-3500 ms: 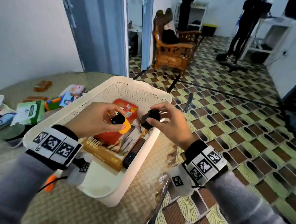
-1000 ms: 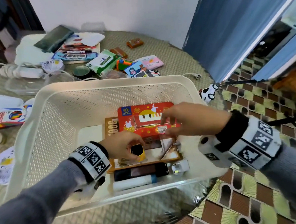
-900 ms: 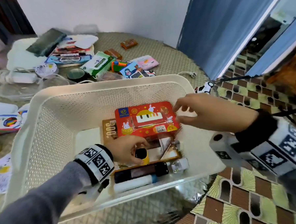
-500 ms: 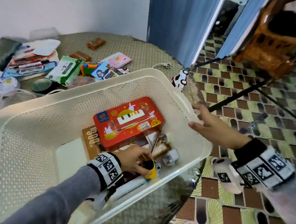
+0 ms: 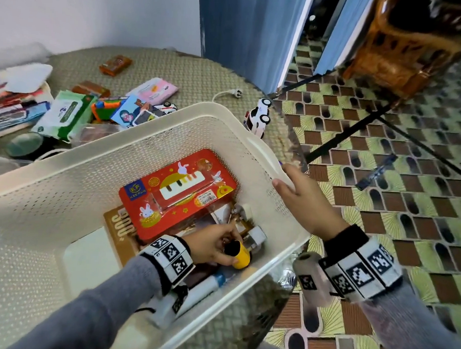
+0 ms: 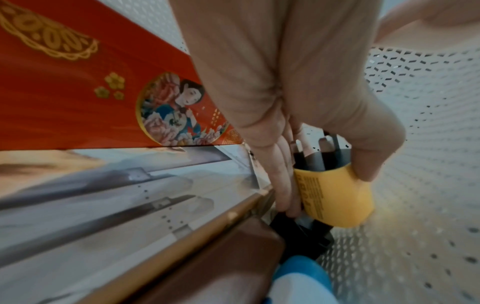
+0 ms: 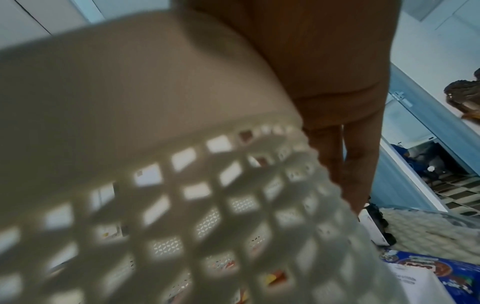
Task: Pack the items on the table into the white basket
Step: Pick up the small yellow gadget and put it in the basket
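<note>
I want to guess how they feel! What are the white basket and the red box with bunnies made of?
The white basket looks like hard matte plastic: its walls are one moulded sheet full of small holes. The red box is probably cardboard with a glossy wrap, since light glints off its printed top.

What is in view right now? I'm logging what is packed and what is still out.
white basket: 1, white, on the table.
red piano-print box: 1, red, in the basket on the puzzle box.
puzzle box: 1, brown-gold, basket floor.
yellow-and-black plug adapter: 1, in the basket's near corner, held.
white adapters: 2, beside it.
toy car: 1, white, table edge outside the basket.
wet-wipes pack: 1, green-white, table.
pink pack: 1, table.
brown packets: 2, table.
left hand: grips the plug adapter.
right hand: on the basket's rim.
</note>
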The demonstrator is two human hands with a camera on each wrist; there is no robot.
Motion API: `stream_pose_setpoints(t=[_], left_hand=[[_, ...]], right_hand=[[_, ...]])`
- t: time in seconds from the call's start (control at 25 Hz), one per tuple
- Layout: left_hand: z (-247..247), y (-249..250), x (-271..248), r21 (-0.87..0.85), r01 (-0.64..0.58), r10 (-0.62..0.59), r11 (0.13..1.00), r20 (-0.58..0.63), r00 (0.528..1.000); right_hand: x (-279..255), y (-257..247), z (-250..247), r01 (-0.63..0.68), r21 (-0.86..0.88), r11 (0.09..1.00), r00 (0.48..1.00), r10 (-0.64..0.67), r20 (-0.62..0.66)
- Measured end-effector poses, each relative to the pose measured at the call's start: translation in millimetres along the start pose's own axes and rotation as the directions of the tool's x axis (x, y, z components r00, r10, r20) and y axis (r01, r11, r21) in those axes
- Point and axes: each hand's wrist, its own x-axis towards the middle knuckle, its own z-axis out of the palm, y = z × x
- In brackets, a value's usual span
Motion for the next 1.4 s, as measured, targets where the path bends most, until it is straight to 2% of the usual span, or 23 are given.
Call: stream_pose_setpoints(t=[0.08,0.32,0.6,0.76,0.92,1.0,1.28,1.4], left_hand=[[0,1,-1,-0.056,-0.013,0.012,0.998,-0.014,1.0],[-16,4,-13,-0.118,-0.066,0.044,0.991,-0.183,0.982],[-7,-6,-29,0.001,-0.01,0.01,1.0,-0.011,1.0],[-9,-8,-28,0.192,-0.018,0.014,0.981,0.021,1.0],[-8,6,-17,0.302,-0.002,-0.024,0.953,0.084,0.996],[-5,12,-11,0.36,-0.023,-0.01,0.933,0.087,0.996],[-3,6,-13,0.388,-0.11,0.107,0.915,0.028,0.994],[-3,-1,-15,0.38,-0.1,0.103,0.919,0.011,0.995]], right_hand=[[1,-1,-1,-0.003,0.003,1.0,1.0,0.003,-0.003],[0,-2,-1,-0.023,0.062,0.998,1.0,0.023,0.011],[-1,-1,-1,-0.024,0.082,0.996,1.0,0.024,0.004],[0,0,0,-0.027,0.087,0.996,1.0,0.026,0.006],[0,-1,0,-0.026,0.096,0.995,1.0,0.027,0.0],[0,-1,0,-0.027,0.094,0.995,1.0,0.027,-0.001],[-1,-1,0,-0.015,0.052,0.999,1.0,0.016,-0.015],[0,0,0,-0.014,0.041,0.999,1.0,0.015,-0.022]])
